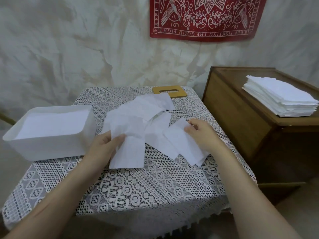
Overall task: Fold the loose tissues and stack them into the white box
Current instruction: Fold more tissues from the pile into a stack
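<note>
A pile of loose white tissues [138,114] lies spread over the middle of the lace-covered table [155,183]. My left hand [105,145] pinches the edge of one long tissue [129,152] that hangs down toward me. My right hand [202,133] grips the top edge of another tissue [183,145] at the right of the pile. The white box [51,145] stands open at the table's left, with white tissues [51,123] lying flat inside it.
A wooden lid with a slot [170,91] lies at the table's far edge behind the pile. To the right stands a brown wooden cabinet [241,118] carrying a tall stack of white tissues [283,99]. A red banner hangs on the wall.
</note>
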`<state>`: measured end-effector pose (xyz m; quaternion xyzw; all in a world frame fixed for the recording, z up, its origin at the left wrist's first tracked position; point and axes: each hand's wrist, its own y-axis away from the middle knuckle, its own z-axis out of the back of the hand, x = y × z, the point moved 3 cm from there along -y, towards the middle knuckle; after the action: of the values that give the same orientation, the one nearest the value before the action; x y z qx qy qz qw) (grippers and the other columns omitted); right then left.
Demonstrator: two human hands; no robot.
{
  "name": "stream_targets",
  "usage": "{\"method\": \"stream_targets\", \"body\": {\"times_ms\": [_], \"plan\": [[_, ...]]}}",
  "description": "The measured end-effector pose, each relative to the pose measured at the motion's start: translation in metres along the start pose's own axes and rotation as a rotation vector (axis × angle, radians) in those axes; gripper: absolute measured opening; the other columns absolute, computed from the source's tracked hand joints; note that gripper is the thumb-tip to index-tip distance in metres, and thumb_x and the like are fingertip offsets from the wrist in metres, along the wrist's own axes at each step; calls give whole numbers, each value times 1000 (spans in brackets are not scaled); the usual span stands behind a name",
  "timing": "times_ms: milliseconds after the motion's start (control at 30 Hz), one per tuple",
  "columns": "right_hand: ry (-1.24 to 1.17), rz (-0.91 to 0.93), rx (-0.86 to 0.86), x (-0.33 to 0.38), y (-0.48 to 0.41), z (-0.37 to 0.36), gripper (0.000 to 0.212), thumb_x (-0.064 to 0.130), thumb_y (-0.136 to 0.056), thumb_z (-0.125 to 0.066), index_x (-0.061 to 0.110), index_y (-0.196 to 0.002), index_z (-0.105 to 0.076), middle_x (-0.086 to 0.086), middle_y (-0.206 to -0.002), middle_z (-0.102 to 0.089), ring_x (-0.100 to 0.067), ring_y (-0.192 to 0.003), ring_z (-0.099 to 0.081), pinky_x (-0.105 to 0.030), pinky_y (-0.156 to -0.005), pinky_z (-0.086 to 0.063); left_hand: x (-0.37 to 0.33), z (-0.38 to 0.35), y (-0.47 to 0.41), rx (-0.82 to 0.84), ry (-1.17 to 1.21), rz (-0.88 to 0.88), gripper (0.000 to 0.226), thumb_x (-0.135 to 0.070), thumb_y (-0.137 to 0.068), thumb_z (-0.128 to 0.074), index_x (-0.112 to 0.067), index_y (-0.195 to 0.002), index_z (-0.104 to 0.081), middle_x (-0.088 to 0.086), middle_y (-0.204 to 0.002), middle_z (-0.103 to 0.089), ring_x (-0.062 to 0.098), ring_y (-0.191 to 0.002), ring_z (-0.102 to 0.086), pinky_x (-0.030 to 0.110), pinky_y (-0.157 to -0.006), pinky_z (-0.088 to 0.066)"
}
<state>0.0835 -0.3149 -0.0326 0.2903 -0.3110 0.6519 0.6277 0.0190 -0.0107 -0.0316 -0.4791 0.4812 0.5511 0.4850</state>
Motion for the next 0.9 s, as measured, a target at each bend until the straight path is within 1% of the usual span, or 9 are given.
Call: {"method": "stream_targets", "body": {"times_ms": [100, 167, 367, 500, 567, 633, 733, 833, 900], "plan": [[177, -35, -32, -1, -2, -3, 7, 36, -100, -59, 30, -103, -59, 13, -85, -54, -9, -75, -53, -30, -61, -35, 0, 0, 1, 6, 7, 2, 17, -24, -104, -57, -22, -103, -74, -5, -92, -81, 13, -76, -77, 28, -58, -57], [212, -70, -16, -1, -3, -3, 18, 41, -97, -62, 27, -108, -60, 13, -89, -54, -10, -80, -54, -31, -62, -37, 1, 1, 0, 10, 21, 10, 17, -25, -104, -57, -22, -105, -74, -4, -96, -81, 15, -80, -78, 33, -64, -57], [108, -148, 111, 0, -5, -4, 21, 38, -87, -74, 19, -94, -68, 0, -91, -71, -22, -84, -68, -35, -69, -48, 0, 0, 1, 37, 55, 19, 18, -22, -104, -55, -23, -106, -73, -4, -96, -81, 15, -79, -78, 29, -56, -59], [85, -113, 171, 3, -1, 0, 22, 28, -87, -73, 17, -74, -59, 1, -74, -63, -20, -69, -61, -32, -64, -41, 1, 3, -2, 35, 88, 47, 17, -24, -103, -58, -22, -108, -74, 3, -104, -80, 23, -88, -78, 40, -74, -59], [70, -92, 180, 3, 1, 2, 22, 25, -87, -70, 11, -77, -56, -1, -74, -58, -20, -67, -56, -32, -64, -38, 1, 3, -1, 45, 99, 46, 18, -27, -103, -60, -23, -102, -78, 11, -106, -79, 30, -88, -74, 41, -76, -53], [33, -69, 186, 6, 4, 4, 16, 22, -90, -69, 8, -85, -63, -2, -80, -66, -22, -73, -63, -33, -67, -42, 2, 3, -2, 57, 96, 48, 19, -28, -102, -62, -25, -101, -80, 17, -102, -77, 29, -82, -65, 36, -70, -45], [-93, -38, 140, 15, 11, 7, 10, 17, -95, -68, 19, -86, -69, 1, -83, -72, -20, -78, -69, -33, -69, -49, 2, 0, -1, 44, 135, 57, 19, -16, -105, -54, -13, -104, -72, -1, -70, -76, 7, -50, -64, 16, -44, -44], [-298, -13, 84, 25, 17, 3, 5, 20, -96, -70, 20, -98, -75, -2, -93, -77, -22, -85, -74, -39, -74, -57, 2, -1, -1, 63, 157, 65, 17, -18, -104, -56, -15, -108, -72, 5, -98, -81, 11, -71, -76, 21, -52, -54], [-419, -26, 49, 30, 17, -2, 7, 19, -95, -71, 20, -101, -75, 0, -94, -79, -21, -85, -75, -39, -73, -59, 1, 2, -1, 51, 159, 63, 17, -20, -104, -57, -17, -108, -73, 5, -100, -81, 12, -75, -76, 26, -57, -56]]}}
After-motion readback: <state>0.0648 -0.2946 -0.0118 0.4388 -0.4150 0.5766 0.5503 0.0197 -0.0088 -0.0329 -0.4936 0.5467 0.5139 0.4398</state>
